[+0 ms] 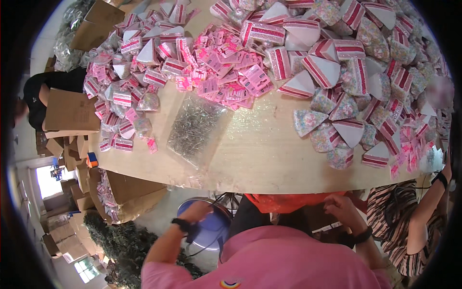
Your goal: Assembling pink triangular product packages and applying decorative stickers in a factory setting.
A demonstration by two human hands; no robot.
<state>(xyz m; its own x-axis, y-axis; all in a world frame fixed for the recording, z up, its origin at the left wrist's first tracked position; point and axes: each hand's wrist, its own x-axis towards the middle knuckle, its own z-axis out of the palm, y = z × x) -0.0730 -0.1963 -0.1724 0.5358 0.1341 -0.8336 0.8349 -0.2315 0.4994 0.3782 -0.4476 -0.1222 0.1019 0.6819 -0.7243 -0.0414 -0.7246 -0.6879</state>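
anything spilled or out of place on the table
Yes, perhaps: silvery specks are scattered across the bare tabletop, right of the transparent bag of metal pieces. They look like shed glitter. Nothing looks clearly damaged.

Left fisheye on my head, looking steeply down: pink shirt (293,260) nearest, hands (340,209) beyond, tabletop (255,166) filling upper half.

My smooth, pale wood-look table (260,161) has a soft sheen. Toward its near edge lies a glossy clear plastic bag (217,139) of shiny, thin metal pieces (192,126). Pink printed card tags (236,67) look slick. Toward the far right corner, pink-and-white cake-slice wedges (321,71) show matt white faces and glittery sides. My pink shirt (298,255) is matt cloth; the brown cardboard box (72,111) at the left edge, dull.
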